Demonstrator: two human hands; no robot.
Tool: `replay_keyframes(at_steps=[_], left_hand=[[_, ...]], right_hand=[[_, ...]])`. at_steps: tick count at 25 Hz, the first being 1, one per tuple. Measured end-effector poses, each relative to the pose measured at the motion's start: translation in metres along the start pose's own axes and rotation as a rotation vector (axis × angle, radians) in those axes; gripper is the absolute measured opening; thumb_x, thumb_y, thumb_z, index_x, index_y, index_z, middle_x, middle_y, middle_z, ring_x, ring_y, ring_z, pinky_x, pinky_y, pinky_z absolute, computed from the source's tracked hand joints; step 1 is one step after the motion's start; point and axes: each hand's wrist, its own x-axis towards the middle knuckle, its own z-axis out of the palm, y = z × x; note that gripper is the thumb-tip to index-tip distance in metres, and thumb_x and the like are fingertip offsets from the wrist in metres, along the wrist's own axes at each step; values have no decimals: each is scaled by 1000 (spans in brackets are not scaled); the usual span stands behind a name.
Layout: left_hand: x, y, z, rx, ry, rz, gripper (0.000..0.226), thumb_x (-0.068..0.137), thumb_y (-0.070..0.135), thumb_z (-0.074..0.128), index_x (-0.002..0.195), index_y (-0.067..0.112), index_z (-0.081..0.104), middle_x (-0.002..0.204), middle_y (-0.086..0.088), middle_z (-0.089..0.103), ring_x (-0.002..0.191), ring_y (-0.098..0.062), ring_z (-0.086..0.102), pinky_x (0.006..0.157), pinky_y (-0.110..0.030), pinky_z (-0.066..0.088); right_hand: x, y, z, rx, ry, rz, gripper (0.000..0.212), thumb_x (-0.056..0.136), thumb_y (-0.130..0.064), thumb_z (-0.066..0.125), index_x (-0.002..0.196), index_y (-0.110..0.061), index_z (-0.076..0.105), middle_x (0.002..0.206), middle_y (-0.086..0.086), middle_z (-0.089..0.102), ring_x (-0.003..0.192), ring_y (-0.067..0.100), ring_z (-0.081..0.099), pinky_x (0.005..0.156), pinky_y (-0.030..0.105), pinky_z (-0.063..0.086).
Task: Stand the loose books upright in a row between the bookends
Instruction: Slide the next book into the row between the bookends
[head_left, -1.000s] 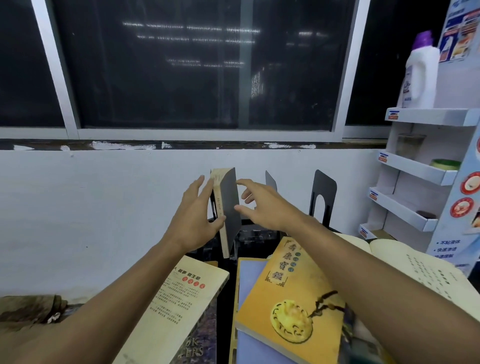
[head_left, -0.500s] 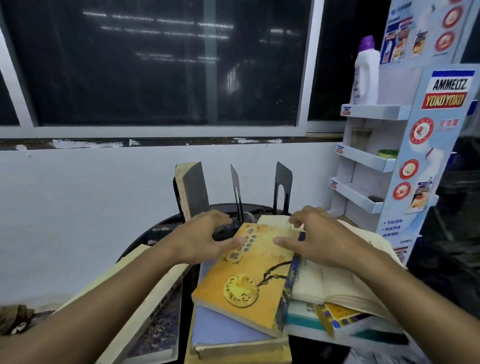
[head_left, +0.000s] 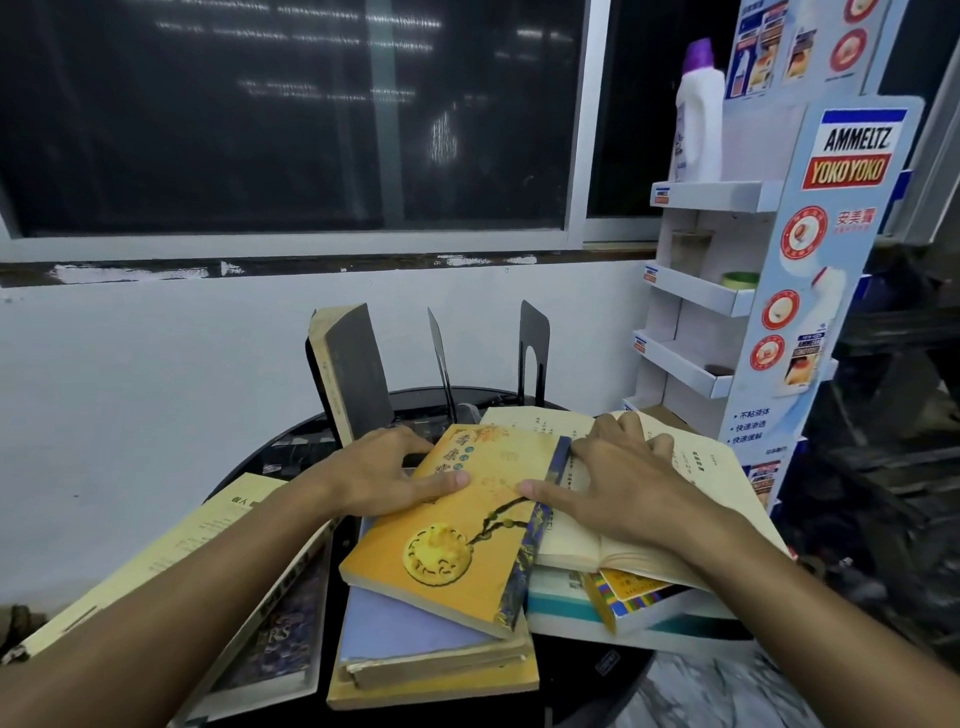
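Observation:
A yellow book with a gold medallion cover (head_left: 457, 535) lies on top of a stack on the round black table (head_left: 270, 457). My left hand (head_left: 379, 473) grips its left edge, thumb on the cover. My right hand (head_left: 613, 483) holds its blue spine side, thumb on the cover, fingers over an open book (head_left: 691, 488). Behind, a grey-covered book (head_left: 353, 374) stands upright, leaning against the left black bookend. A middle bookend (head_left: 440, 358) and a right bookend (head_left: 532, 353) stand empty.
A pale blue book and thick yellow-edged books (head_left: 431, 660) lie under the yellow one. Cream and dark-covered books (head_left: 234, 587) lie at left. More flat books (head_left: 623, 603) sit under the open one. A cardboard display shelf (head_left: 722, 291) with a white bottle (head_left: 698, 114) stands at right.
Both hands left the upright grey book and came down onto the yellow book, closing on its two sides. The view has dropped and shifted right.

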Motion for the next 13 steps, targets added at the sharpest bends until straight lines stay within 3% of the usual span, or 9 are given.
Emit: replay_keyframes(at_steps=[3,9,11,13], left_hand=[[-2,0,2,-23,33,-7,76,78,77,50,129,23,63,124,9,59,112,-9,55,90,-28,48],[-6,-9,8,-103,153,-58,82,68,82,57,127,25,62,128,9,60,116,-10,57,97,-35,50],[-9,-10,8,-177,206,-45,79,64,81,61,123,29,61,123,13,58,107,-3,59,87,-28,52],[-11,-11,6,-233,260,-30,74,63,78,65,121,32,59,120,14,57,100,1,58,78,-23,52]], right_hand=[[4,-3,2,21,0,-9,75,79,-89,32,128,-38,58,115,0,42,120,21,30,93,45,29],[12,-11,4,155,19,-23,58,84,-77,48,125,-38,61,114,-1,41,119,19,34,95,44,33],[15,-13,3,267,57,-33,49,86,-70,56,122,-38,63,114,-2,42,118,17,40,96,41,36],[18,-14,1,424,115,-44,38,87,-61,64,116,-36,66,114,-3,48,109,14,53,88,35,44]])
